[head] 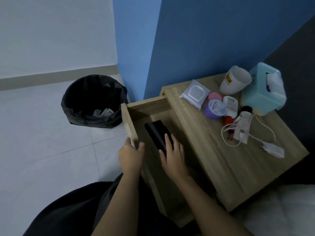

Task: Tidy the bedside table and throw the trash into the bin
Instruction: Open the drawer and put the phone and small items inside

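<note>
Left hand (131,155): fingers curled over the front edge of the open drawer (148,106), clamped on the panel.
Right hand (173,155): inside the drawer, fingers spread flat on the near end of a black pouch (156,133); whether they grip it cannot be told.
Black pouch: lies on the drawer floor, angled.
Bench (230,167): wooden bedside unit against the blue wall.
Bench top, back: white cup (235,80), tilted; teal tissue box (262,94); wet-wipes pack (195,94).
Bench top, middle: purple tub (214,109), white tube (230,105), clear bottle (243,123).
Bench top, front: white charger with cable (274,149).
Bin (93,101): black-lined, on the floor left of the bench, pale scraps inside.
</note>
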